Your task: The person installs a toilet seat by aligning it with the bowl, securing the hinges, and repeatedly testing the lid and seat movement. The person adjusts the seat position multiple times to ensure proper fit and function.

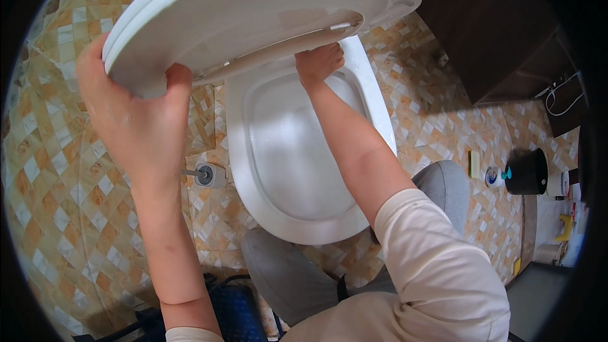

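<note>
My left hand (137,99) grips the near left edge of a white toilet seat and lid (266,14), thumb on one side and fingers on the other, tilted up over the bowl. Below lies the white toilet bowl (304,152) with its broad rim. My right hand (323,61) reaches across the bowl to its far part, beneath the raised seat. Its fingers are curled and partly hidden; whether they hold something cannot be told.
A toilet brush in a holder (210,175) stands left of the bowl. At right are a dark cabinet (484,23), a sponge (474,164), a white bottle (494,176) and a black bin (527,172). A dark blue object (237,313) lies at bottom left.
</note>
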`<state>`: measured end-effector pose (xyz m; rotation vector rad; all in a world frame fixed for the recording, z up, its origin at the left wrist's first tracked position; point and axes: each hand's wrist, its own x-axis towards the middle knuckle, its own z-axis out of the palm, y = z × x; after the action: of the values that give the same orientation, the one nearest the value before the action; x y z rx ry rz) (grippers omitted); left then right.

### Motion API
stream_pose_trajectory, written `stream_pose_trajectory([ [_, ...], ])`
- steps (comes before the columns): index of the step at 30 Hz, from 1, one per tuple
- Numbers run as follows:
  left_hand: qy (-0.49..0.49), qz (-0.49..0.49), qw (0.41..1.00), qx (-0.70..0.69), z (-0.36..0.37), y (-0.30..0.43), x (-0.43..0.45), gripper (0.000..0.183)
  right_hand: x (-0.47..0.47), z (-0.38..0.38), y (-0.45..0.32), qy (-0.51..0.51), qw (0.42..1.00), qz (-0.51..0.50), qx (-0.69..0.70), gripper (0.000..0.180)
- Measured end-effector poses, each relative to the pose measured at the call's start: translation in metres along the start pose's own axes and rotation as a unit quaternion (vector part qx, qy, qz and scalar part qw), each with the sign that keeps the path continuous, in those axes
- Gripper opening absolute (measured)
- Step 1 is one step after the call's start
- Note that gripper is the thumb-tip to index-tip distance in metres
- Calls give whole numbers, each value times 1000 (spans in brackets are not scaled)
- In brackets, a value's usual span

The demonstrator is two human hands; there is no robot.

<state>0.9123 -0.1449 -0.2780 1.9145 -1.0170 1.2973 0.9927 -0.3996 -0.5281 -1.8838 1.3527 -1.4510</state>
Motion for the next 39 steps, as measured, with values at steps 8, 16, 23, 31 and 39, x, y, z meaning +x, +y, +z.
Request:
stream_pose_trajectory([
  [8,10,15,1000,-7,9,4,19,51,-1,0,3,18,999,-22,-27,88],
  [16,-6,1,1000,2,2,8,3,56,3,-2,-2,13,999,-15,-47,81],
  [23,-12,18,1000,-13,12,-21,30,52,2,-15,1,-28,999,-13,19,77],
  [31,-21,7,998,-63,13,-22,34,48,36,-30,33,-199,975,-89,-31,53],
  [39,-10,41,999,-12,20,-33,39,52,43,-11,18,-182,964,-54,-188,31],
])
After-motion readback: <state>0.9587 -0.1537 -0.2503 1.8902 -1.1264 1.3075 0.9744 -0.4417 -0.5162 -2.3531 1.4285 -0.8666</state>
